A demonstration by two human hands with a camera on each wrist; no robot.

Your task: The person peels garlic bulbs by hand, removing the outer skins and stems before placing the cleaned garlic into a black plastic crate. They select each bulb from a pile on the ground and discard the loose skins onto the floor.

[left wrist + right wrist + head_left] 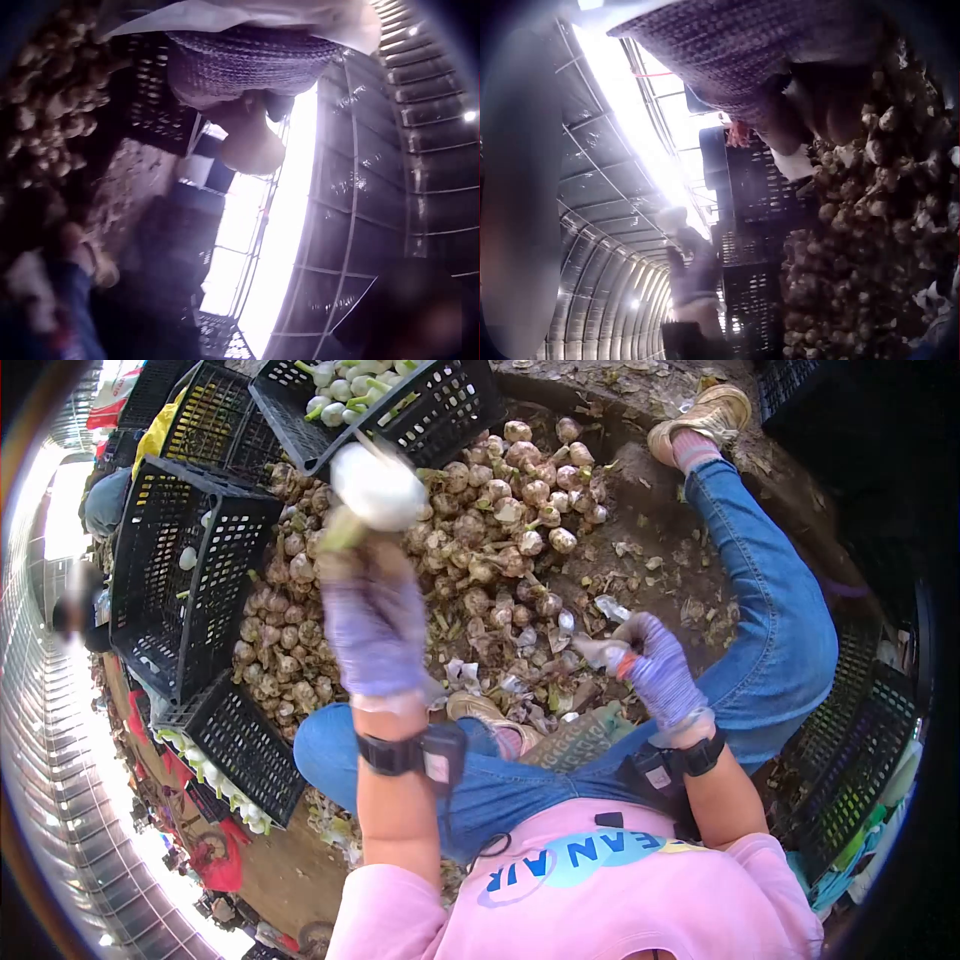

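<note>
Holding up a peeled white garlic bulb [377, 485], my left hand [375, 625] in its purple glove has the grip curled around the stem, and the bulb is raised above the big heap of unpeeled garlic [470, 550] on the ground. My right hand [655, 670] is low beside my knee, its grip pinching a small knife [603, 652] with pale skins on it. Black plastic crates [185, 575] stand around the heap; the one at the top [440, 405] contains cleaned bulbs.
</note>
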